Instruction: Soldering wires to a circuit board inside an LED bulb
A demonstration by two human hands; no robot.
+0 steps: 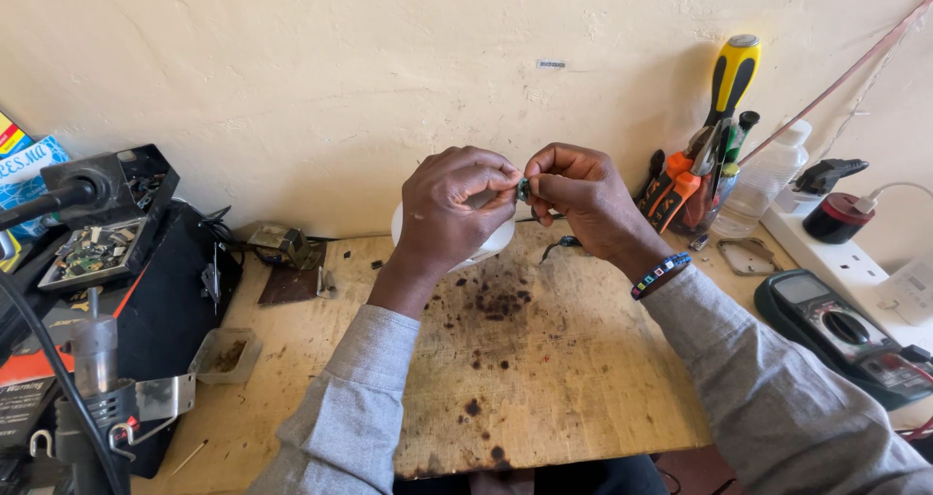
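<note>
- Wooden board (544, 378) as work surface, pale, with dark burn spots near the middle; pushed against a cream wall (321, 77).
- Black case or mat (165, 310) at the left edge of the board, with a black tray of circuit boards (97, 247) on top of it.
- Black soldering tool stand (87, 398) at bottom left, cable running across it.
- White power strip (855, 262) on the right, black plug (838, 216) in it.
- Green-edged multimeter (846, 335) at the right edge, just below the strip.
- Clear plastic bottle (768, 179) against the wall on the right.
- Holder of tools (695, 179) next to the bottle: yellow-and-black screwdriver (731, 72) sticking up, orange-handled pliers beside it.
- Left hand (449, 208) raised above the board near the wall, thumb and forefinger pinched tight on the small part (523, 188).
- Right hand (581, 196) just beside the left, fingertips pinched on the same part from the other side; beaded bracelet (661, 274) on the wrist.
- White round dish (491, 242) on the board, mostly hidden behind the left hand.
- Small grey tray (225, 354) on the left of the board.
- Small part: dark, tiny, held in the air between both hands' fingertips, above the far edge of the board; too small to tell what kind.
</note>
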